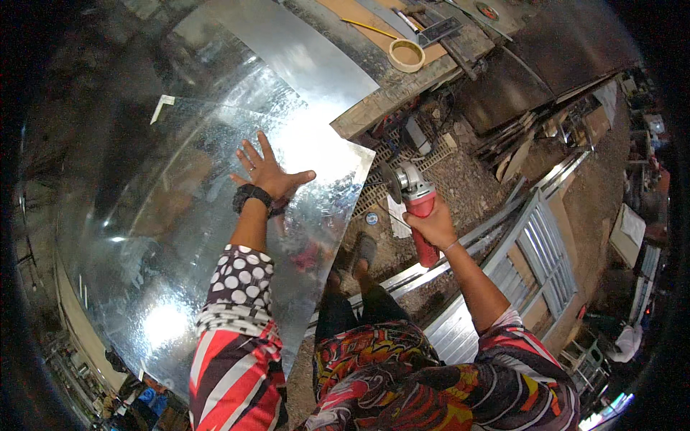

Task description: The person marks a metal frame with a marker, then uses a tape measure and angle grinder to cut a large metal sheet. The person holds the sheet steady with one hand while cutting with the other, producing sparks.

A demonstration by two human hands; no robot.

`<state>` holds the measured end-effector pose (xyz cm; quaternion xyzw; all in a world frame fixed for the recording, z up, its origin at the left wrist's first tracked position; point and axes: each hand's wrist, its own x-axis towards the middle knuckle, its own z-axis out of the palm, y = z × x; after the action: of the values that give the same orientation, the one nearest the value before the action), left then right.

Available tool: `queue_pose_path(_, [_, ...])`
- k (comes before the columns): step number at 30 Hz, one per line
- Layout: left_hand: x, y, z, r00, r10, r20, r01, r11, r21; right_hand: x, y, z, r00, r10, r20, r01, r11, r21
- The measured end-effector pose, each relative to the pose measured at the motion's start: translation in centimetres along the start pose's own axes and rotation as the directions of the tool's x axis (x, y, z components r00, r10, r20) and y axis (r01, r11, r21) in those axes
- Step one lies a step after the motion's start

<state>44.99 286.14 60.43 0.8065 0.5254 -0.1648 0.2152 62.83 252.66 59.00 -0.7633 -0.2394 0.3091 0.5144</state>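
1. Metal sheet (165, 223): large, shiny, spread across the left and centre of the view. Pale marks (165, 105) are borne at its far corners; overhead light and a red-patterned sleeve are mirrored in its surface.
2. Desk (357, 121): timber-edged, placed beyond the sheet, littered with small items.
3. Grey sheet (305, 54): smooth, laid partly over the left side of the desk.
4. Slatted metal frame (546, 251): pale, located to the right, near long metal bars.
5. Angle grinder (422, 206): red body, silvery head. It is held upright in the picture, disc end away from the wearer, near the right edge of the metal sheet and apart from it.
6. Left hand (269, 176): opened, fingers spread, palm turned down over the metal sheet. Whether the sheet is pressed by the palm cannot be told.
7. Right hand (436, 225): closed around the red body of the grinder.
8. Tape roll (407, 66): cream, laid flat near the desk's front edge.
9. Wristwatch (251, 192): black, worn on the left wrist.
10. Yellow stick (369, 29): slender, laid beside the tape roll.
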Motion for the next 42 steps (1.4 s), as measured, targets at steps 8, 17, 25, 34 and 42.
queue_pose_path(8, [-3.5, 0.3, -1.3, 0.996, -0.044, 0.075, 0.043, 0.999, 0.017, -1.7, -1.2, 0.1, 0.993, 0.110, -0.051, -0.116, 0.982, -0.149])
queue_pose_path(17, [-4.4, 0.9, -1.3, 0.993, -0.037, 0.114, 0.035, 0.999, 0.017, -1.5, -1.4, -0.1, 0.989, 0.137, -0.054, -0.145, 0.969, -0.198])
queue_pose_path(25, [-5.3, 1.8, -1.8, 0.994, -0.046, 0.097, 0.037, 0.994, 0.098, -1.6, -0.4, -0.4, 0.990, 0.137, -0.029, -0.141, 0.967, -0.211])
queue_pose_path(34, [-4.9, 1.6, -1.0, 0.996, -0.032, 0.084, 0.025, 0.996, 0.081, -1.5, 1.4, -0.8, 0.994, 0.095, -0.047, -0.105, 0.938, -0.329])
queue_pose_path(42, [-4.9, 1.7, -1.1, 0.996, -0.038, 0.086, 0.029, 0.995, 0.097, -1.5, 1.4, -0.9, 0.996, 0.082, -0.021, -0.085, 0.961, -0.264])
